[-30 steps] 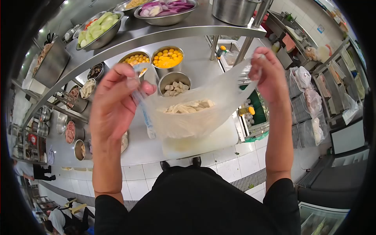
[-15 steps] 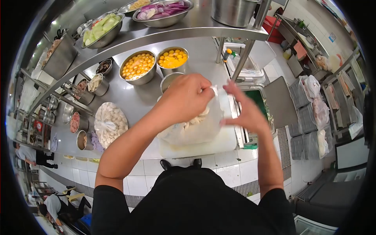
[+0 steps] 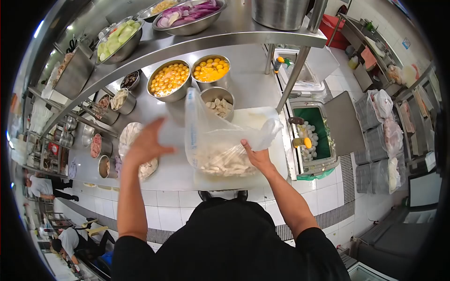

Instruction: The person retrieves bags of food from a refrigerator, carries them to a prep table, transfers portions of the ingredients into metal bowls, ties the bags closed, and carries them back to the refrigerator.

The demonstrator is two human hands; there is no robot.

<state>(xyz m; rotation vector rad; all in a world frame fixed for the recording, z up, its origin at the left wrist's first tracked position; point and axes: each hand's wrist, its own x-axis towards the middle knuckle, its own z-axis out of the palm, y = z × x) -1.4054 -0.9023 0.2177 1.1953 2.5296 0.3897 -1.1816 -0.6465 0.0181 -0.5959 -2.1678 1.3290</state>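
A clear plastic bag (image 3: 206, 136) with pale sliced pieces in its bottom lies on the white cutting board (image 3: 276, 161). My right hand (image 3: 258, 158) grips the bag on its right side, thumb on top of the film. Off to the left, my left hand (image 3: 149, 144) is empty, its fingers spread and slightly smeared by motion. It passes over a second filled plastic bag (image 3: 129, 136) of pale pieces and covers part of it. Just behind the board stands a metal pot (image 3: 219, 101) with similar pale slices.
Two metal pots of egg yolks (image 3: 169, 80) stand further back. Overhead, a steel shelf (image 3: 243, 40) carries bowls of cut vegetables. To the right is an open bin (image 3: 313, 136) with a green liner. Two people (image 3: 79, 243) are at the far left.
My left hand has let go of the bag's top and swung left. My right hand has come down onto the bag's side. The bag now spreads out, its upper left corner standing up.
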